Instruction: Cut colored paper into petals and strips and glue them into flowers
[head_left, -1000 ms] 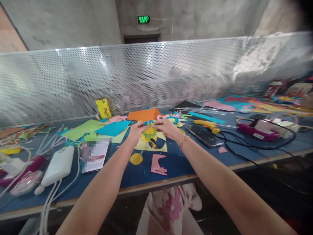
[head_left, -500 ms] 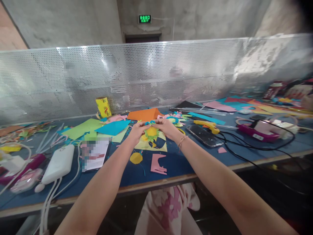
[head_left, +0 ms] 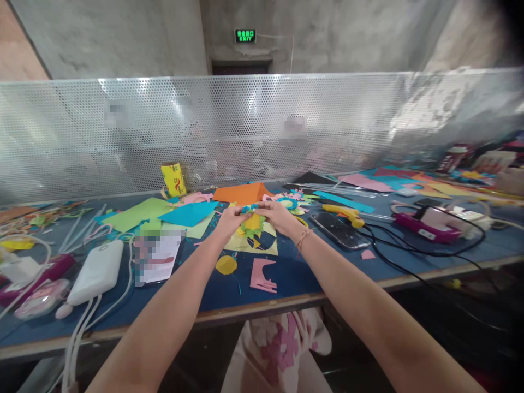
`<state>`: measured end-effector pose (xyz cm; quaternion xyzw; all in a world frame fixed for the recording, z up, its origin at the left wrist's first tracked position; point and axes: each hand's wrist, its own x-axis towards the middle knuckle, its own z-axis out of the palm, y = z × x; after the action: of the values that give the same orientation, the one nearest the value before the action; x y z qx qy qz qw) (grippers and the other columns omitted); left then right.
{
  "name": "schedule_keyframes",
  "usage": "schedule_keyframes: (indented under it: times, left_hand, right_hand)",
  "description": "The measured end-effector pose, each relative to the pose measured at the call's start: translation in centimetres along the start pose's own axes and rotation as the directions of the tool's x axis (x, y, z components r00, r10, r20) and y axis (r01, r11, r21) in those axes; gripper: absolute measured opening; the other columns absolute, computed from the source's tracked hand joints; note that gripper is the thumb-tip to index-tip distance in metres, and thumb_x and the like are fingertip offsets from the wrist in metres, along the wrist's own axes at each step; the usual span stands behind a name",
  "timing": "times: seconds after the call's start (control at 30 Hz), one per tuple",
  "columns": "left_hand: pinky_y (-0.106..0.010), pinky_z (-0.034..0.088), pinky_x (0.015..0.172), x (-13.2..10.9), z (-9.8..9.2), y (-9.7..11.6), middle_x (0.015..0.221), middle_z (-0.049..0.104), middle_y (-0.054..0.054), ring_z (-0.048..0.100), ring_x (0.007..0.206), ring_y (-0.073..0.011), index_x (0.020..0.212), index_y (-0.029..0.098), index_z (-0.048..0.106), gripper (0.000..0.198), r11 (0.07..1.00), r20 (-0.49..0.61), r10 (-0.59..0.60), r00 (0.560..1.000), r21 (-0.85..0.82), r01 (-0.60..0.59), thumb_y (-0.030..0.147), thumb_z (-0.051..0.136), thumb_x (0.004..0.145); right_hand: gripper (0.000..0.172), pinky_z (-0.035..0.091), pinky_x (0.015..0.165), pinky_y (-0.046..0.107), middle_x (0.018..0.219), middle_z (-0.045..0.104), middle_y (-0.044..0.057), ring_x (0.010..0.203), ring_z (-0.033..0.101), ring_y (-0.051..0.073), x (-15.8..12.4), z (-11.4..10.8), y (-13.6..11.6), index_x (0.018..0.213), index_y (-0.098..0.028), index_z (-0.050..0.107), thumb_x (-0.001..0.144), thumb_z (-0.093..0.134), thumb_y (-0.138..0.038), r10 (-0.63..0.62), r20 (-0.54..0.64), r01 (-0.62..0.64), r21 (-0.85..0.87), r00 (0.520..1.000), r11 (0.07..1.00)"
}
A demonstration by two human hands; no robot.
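Observation:
My left hand (head_left: 230, 219) and my right hand (head_left: 279, 214) meet over the middle of the blue table (head_left: 311, 273). Both pinch a small paper flower (head_left: 252, 221) with a yellow centre, green petals and a blue curled strip along its top. The flower hangs just above a yellow sheet (head_left: 262, 244) with dark cut-outs. A yellow paper disc (head_left: 226, 265) and a pink cut scrap (head_left: 262, 274) lie nearer to me on the table.
Orange (head_left: 241, 192), cyan (head_left: 189, 213) and green (head_left: 135, 215) sheets lie behind my hands. A phone (head_left: 334, 230) and a yellow glue gun (head_left: 344, 212) with black cables sit to the right. A white power bank (head_left: 96, 272) lies left. A perforated metal screen (head_left: 262, 125) backs the table.
My hands have stayed together on the flower, turning it slightly. The view has tilted a little downward.

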<state>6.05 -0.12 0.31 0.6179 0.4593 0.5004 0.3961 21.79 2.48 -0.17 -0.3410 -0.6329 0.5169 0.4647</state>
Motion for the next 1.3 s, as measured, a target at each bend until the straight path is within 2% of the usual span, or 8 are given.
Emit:
schedule_keyframes:
  times: [0.13,0.23,0.4,0.5,0.63,0.87,1.13,1.3]
  left_hand:
    - [-0.023,0.031,0.054,0.6,-0.1,-1.0,0.052,0.05,0.003,0.045,0.057,-0.0113,0.062,0.016,0.068,0.019,0.996,-0.002,0.051,0.999,0.078,-0.051,0.033,0.072,0.057]
    - [-0.023,0.031,0.054,0.7,0.0,-1.1,0.051,0.049,0.004,0.044,0.055,-0.011,0.065,0.016,0.069,0.021,0.996,-0.02,0.015,1.0,0.092,-0.014,0.034,0.072,0.056]
    - [-0.024,0.036,0.055,0.2,0.2,0.1,0.065,0.058,0.0,0.05,0.06,-0.012,0.075,0.017,0.067,0.029,0.972,-0.013,-0.193,0.981,-0.137,0.189,0.038,0.072,0.055]
    - [-0.024,0.039,0.057,0.1,0.3,0.3,0.07,0.059,-0.002,0.051,0.062,-0.0118,0.081,0.016,0.065,0.034,0.941,-0.025,-0.249,0.968,-0.242,0.236,0.036,0.073,0.053]
    - [-0.024,0.037,0.056,0.4,0.2,-0.2,0.063,0.054,0.001,0.05,0.059,-0.0108,0.086,0.015,0.064,0.045,0.971,-0.061,-0.164,0.985,-0.185,0.15,0.03,0.078,0.046]
    - [-0.024,0.038,0.057,0.7,-0.4,0.0,0.06,0.052,0.002,0.051,0.058,-0.0111,0.088,0.013,0.064,0.044,1.0,-0.143,0.01,0.99,-0.001,-0.01,0.029,0.077,0.049]
    - [-0.022,0.037,0.054,0.7,0.1,-0.5,0.063,0.052,0.002,0.049,0.057,-0.0097,0.096,0.012,0.061,0.054,0.993,-0.093,-0.022,0.995,-0.116,0.012,0.034,0.077,0.049]
    - [-0.021,0.039,0.056,0.6,0.0,-0.4,0.061,0.05,0.003,0.049,0.058,-0.0093,0.09,0.012,0.064,0.045,0.999,-0.184,0.033,0.982,-0.025,-0.039,0.032,0.076,0.052]
  right_hand:
    - [0.031,0.045,0.077,0.03,0.077,0.067,0.004,0.077,0.06,0.015,0.2,-0.2,-0.1,0.079,-0.015,0.068,0.055,0.075,-0.033,-0.075,-0.035,0.07,-0.128,0.997,0.989]
    - [0.031,0.045,0.078,0.031,0.076,0.066,0.005,0.077,0.06,0.016,0.1,-0.2,-0.3,0.077,-0.014,0.068,0.053,0.076,-0.032,-0.09,-0.076,0.072,-0.215,0.993,0.974]
    - [0.034,0.046,0.076,0.032,0.074,0.066,0.005,0.072,0.06,0.016,0.3,-0.3,-0.2,0.079,-0.014,0.067,0.055,0.074,-0.037,-0.103,-0.112,0.076,-0.224,0.988,0.972]
    - [0.036,0.046,0.076,0.032,0.074,0.066,0.005,0.075,0.06,0.018,0.5,-0.4,0.2,0.079,-0.014,0.067,0.055,0.073,-0.041,-0.121,-0.139,0.086,-0.239,0.983,0.967]
    - [0.036,0.045,0.077,0.032,0.073,0.065,0.003,0.075,0.059,0.017,0.6,-0.3,0.1,0.079,-0.015,0.065,0.056,0.072,-0.042,-0.162,-0.158,0.124,-0.23,0.974,0.965]
    - [0.036,0.046,0.073,0.031,0.072,0.064,0.003,0.073,0.059,0.018,0.1,0.2,-0.1,0.08,-0.015,0.065,0.059,0.069,-0.044,-0.184,-0.107,0.163,-0.18,0.977,0.97]
    - [0.033,0.045,0.067,0.029,0.067,0.062,0.001,0.067,0.058,0.016,0.2,0.4,-0.1,0.076,-0.015,0.065,0.059,0.069,-0.043,-0.21,-0.149,0.171,-0.242,0.966,0.955]
    - [0.033,0.044,0.069,0.029,0.069,0.062,0.002,0.069,0.057,0.016,0.2,0.8,-0.2,0.079,-0.015,0.064,0.06,0.068,-0.042,-0.202,-0.135,0.166,-0.241,0.97,0.956]
